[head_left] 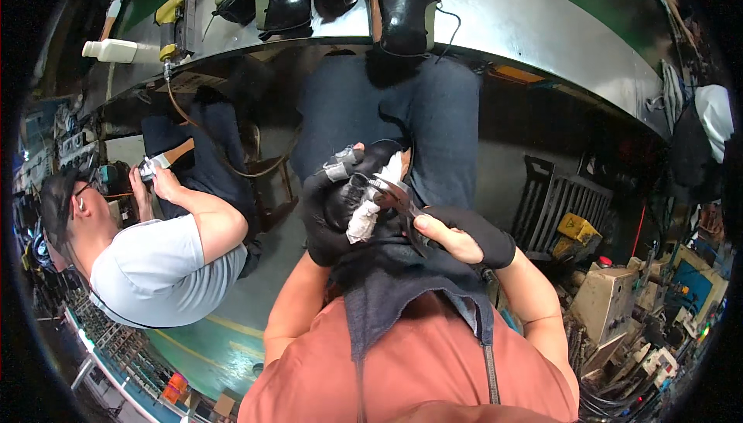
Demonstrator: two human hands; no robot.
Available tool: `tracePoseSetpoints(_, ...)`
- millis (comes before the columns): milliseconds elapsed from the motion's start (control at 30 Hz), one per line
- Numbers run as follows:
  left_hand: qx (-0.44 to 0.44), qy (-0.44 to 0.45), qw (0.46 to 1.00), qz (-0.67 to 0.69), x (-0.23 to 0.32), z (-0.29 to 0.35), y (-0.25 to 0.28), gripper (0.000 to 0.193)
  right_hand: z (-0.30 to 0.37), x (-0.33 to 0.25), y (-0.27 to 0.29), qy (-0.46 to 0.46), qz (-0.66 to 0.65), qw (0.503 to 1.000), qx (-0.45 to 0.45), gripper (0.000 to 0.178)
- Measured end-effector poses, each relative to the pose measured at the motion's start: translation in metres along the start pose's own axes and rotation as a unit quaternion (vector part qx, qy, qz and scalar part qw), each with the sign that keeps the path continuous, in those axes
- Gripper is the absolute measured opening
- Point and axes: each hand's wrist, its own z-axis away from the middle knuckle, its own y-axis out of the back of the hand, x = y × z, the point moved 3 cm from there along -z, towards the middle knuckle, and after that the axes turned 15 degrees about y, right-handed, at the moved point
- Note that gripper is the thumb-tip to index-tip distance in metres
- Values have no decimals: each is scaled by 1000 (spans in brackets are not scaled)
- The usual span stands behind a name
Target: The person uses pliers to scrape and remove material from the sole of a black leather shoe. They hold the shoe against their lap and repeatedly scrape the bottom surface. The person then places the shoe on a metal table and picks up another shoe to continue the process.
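A black leather shoe upper [340,208] lies in my lap, on dark trousers and a dark apron, with white lining-like strips [361,222] standing out along its edge. Wrapped around its left side is my left hand [325,191], in a black glove with grey tape on the fingers. My right hand [458,239], dark-sleeved at the wrist with the thumb bare, is closed on the handles of dark metal pincers [396,197]. The pincers' head is against the shoe's edge, among the white strips. Whether the jaws grip the leather cannot be made out.
Ahead runs a metal workbench [511,9] carrying black shoes [409,9], a yellow-and-black hand tool [176,24] with a hose, and a white bottle [112,51]. A co-worker [166,260] sits at left. At right are a slatted black chair [561,205] and a machine [606,299].
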Motion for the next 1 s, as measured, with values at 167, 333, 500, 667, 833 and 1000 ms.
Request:
tracePoseSetpoints(167, 31, -11, 998, -47, -1, 4, 1, 52, -6, -21, 6, 46, 165, 985, -25, 39)
tracePoseSetpoints(333, 18, 60, 998, -8, -20, 17, 11, 57, 1, -12, 5, -20, -30, 998, -52, 40)
tracePoseSetpoints(500, 21, 28, 999, -3, -22, 11, 8, 54, -7, 9, 14, -30, 55, 998, -3, 37)
tracePoseSetpoints(667, 41, 36, 995, -88, -17, 0, 6, 48, -15, -14, 27, 34, 236, 970, -42, 27)
tracePoseSetpoints(833, 91, 95, 991, -22, -11, -7, -9, 44, -19, -12, 32, 100, 242, 965, -29, 21)
tracePoseSetpoints(1000, 52, 54, 997, 5, -4, -12, -9, 45, -19, -8, 33, 33, 157, 986, -55, 33)
